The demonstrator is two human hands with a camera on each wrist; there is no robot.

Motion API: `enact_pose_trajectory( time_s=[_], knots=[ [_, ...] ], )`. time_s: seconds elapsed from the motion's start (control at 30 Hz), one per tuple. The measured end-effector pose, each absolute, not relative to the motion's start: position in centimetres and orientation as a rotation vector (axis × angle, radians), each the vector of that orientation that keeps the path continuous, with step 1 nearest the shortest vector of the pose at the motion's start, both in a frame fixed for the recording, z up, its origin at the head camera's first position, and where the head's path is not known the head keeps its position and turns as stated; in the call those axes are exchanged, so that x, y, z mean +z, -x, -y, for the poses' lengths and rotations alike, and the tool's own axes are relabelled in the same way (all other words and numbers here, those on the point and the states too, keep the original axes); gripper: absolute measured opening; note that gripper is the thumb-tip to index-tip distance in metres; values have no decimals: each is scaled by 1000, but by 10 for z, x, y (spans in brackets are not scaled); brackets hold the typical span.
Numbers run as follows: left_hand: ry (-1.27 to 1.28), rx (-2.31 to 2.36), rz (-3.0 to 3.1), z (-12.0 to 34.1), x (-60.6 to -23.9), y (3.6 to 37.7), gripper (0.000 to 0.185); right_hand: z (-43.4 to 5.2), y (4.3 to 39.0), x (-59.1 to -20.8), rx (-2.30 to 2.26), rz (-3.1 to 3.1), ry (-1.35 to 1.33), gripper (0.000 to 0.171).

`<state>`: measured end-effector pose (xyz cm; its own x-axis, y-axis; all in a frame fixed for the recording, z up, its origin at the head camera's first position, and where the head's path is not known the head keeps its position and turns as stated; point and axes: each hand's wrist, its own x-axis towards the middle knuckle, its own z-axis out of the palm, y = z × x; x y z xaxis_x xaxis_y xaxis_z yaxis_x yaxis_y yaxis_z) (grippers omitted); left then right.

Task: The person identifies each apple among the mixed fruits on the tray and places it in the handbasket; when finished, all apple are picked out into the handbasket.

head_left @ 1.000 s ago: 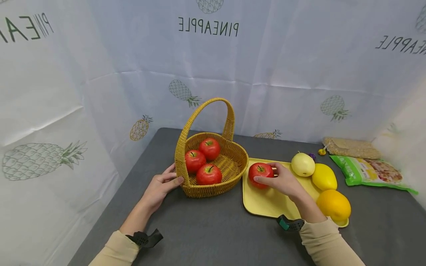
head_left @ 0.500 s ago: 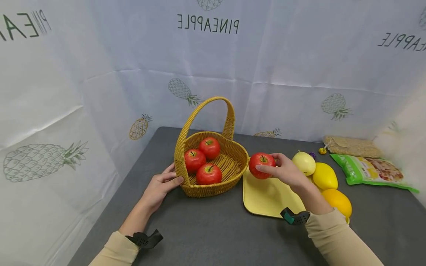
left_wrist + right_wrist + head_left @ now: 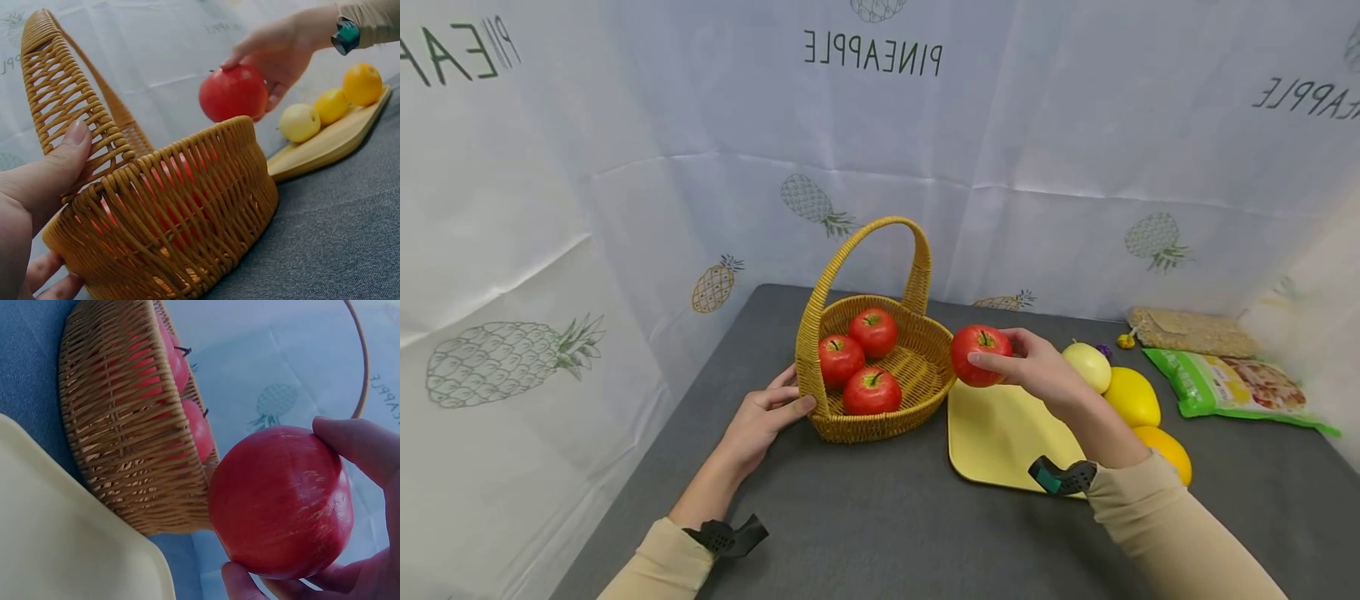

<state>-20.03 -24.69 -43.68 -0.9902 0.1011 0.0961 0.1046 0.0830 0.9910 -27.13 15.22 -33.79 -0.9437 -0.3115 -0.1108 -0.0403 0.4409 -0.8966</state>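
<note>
The right hand held a red apple with curled fingers, up beside the basket. The left hand gripped the basket's side.

Four red apples, one basket, one tray, three yellow fruits, two packets.

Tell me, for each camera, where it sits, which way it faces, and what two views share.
Head: worn on the head, faces forward and down at the table, basket and tray; shows both forearms, left hand and right hand.
Left wrist: low beside the basket, faces across it toward the tray; shows the left thumb on the wicker.
Right wrist: under the right hand, faces the held apple and basket; shows fingertips.
Shared: all three see that apple and the basket.
</note>
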Motion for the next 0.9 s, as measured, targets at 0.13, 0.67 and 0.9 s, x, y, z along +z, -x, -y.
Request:
enact_pose_trajectory(
  time_s=[0.13, 0.67, 0.9],
  knots=[
    [216, -2113, 2309, 246, -437, 200, 34, -145, 271, -335, -1505, -2436, 314, 74],
    [227, -2124, 2298, 248, -438, 200, 35, -106, 281, -330, -1353, -2468, 381, 77],
    [235, -2125, 2295, 247, -440, 202, 34, -94, 288, -330, -1281, -2512, 439, 78]
  ],
)
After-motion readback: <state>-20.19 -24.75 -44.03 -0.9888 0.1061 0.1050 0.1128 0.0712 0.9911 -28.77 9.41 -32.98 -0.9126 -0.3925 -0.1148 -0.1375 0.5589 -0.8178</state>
